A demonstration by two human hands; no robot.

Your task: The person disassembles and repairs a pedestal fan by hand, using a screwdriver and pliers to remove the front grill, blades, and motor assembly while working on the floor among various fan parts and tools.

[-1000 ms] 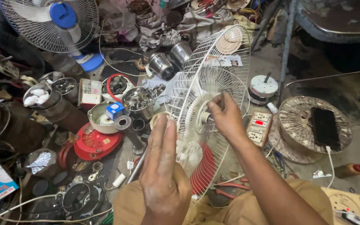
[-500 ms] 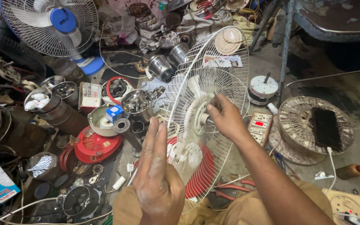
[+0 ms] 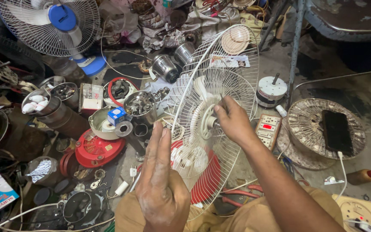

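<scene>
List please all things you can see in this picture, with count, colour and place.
fan guard: one, white wire, centre, upright
fan blades: white, inside guard
standing fan: one, white with blue hub, top left
red cover: one, left of centre
metal cups: several, silver, upper middle
motor: one, white, right of guard
power strip: one, cream
phone: one, black, on round grille
left hand: open, flat, by guard rim
right hand: at fan hub
</scene>
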